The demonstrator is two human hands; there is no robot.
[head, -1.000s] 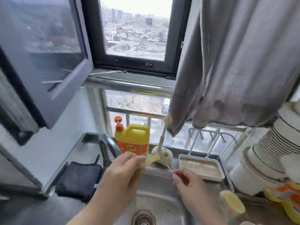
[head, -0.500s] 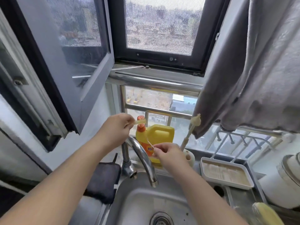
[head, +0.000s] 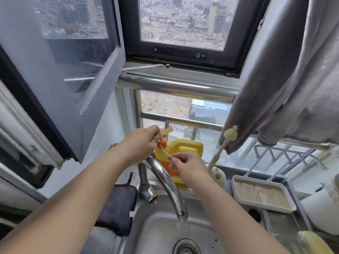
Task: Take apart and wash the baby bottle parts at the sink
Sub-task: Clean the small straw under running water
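My left hand (head: 142,141) is raised above the faucet (head: 165,182) and pinches a small pale yellow bottle part (head: 166,132), a short tube-like piece. My right hand (head: 187,166) pinches a thin stick-like brush (head: 165,152) whose tip points up toward that piece without touching it. Both hands are over the back of the steel sink (head: 165,233). At the lower right edge stands a yellowish bottle piece (head: 311,242), partly cut off.
A yellow detergent jug (head: 185,149) with an orange pump stands behind the hands. A bottle brush (head: 222,147) stands upright in a white holder. A white tray (head: 262,195) sits right of the sink, a dark cloth (head: 119,208) left. A grey towel (head: 284,88) hangs above; an open window sash (head: 73,70) projects at left.
Both hands have risen from low over the sink to above the faucet. The view has tilted down and closer. The left hand lifted the yellow piece higher than the right.
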